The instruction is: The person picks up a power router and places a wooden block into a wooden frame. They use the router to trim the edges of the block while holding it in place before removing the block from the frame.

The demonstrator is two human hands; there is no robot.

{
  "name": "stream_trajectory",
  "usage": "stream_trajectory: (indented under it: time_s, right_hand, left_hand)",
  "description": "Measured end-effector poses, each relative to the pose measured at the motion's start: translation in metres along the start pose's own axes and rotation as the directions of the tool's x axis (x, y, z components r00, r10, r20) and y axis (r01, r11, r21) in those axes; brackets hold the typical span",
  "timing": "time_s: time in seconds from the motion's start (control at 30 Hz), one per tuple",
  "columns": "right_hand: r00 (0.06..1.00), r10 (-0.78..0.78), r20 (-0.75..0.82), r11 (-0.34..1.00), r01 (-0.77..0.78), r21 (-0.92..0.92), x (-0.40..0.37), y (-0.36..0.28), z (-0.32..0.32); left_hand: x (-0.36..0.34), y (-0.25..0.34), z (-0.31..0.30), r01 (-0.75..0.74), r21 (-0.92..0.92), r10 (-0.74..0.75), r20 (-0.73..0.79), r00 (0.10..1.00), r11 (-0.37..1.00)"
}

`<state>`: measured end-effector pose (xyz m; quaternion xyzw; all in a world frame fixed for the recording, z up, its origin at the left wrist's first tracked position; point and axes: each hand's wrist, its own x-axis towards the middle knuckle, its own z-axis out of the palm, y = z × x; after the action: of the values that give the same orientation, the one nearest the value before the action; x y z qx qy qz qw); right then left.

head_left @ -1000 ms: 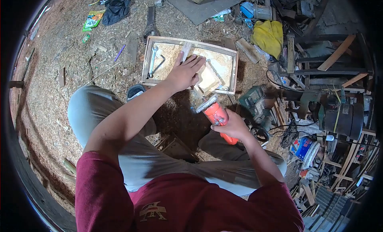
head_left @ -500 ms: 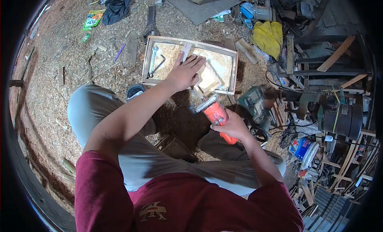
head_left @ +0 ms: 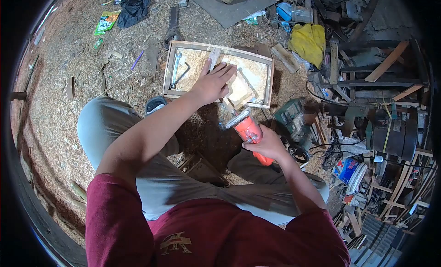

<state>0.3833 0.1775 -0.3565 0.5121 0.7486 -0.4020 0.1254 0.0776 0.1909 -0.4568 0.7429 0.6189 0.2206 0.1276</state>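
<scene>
My left hand [head_left: 213, 84] lies flat with its fingers spread over pale wood pieces [head_left: 243, 98] in a shallow wooden tray [head_left: 167, 74]. Another wooden strip [head_left: 214, 54] shows beyond the fingers, crossing the tray. My right hand [head_left: 271, 145] is wrapped round the body of a red-orange power tool [head_left: 248, 130] that looks like a trim router. Its flat metal base faces the tray's near edge, close by the end of a wood piece. An open-end wrench [head_left: 176, 70] and a hex key [head_left: 183, 72] rest in the tray's left part.
Sawdust covers the ground. A green machine part [head_left: 289, 113] stands right of the tray, near a yellow cloth [head_left: 308, 45]. Scrap wood, cables and a paint bucket [head_left: 350, 173] crowd the right side. Beyond the tray lies a large dark wrench-like tool [head_left: 173, 26].
Almost nothing differs. Both hands, the router and the tray hold nearly the same positions.
</scene>
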Motion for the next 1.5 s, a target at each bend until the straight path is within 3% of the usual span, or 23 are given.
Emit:
stream_trajectory:
  time_s: [1.5]
  right_hand:
    - [1.000, 0.024, -0.003, 0.999, -0.024, -0.031, -0.001, -0.001, 0.000]
  left_hand:
    - [0.000, 0.000, 0.001, 0.000, 0.001, 0.000, -0.018, 1.000, 1.000]
